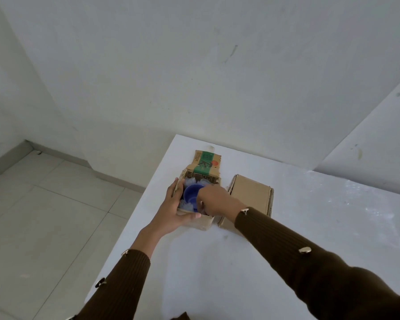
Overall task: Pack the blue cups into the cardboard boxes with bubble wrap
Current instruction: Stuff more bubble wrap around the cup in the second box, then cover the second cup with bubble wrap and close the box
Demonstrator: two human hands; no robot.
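Blue cup point(192, 192) is sitting in bubble wrap point(187, 207) with the right hand point(214, 199) pinching it and the left hand point(171, 211) gripping the box point(206, 224) wall, so I'd be easing it down gently.

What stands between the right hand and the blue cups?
Nothing visible: the right hand reaches into the open box at the blue cups, its flap folded back; the left hand holds the box wall.
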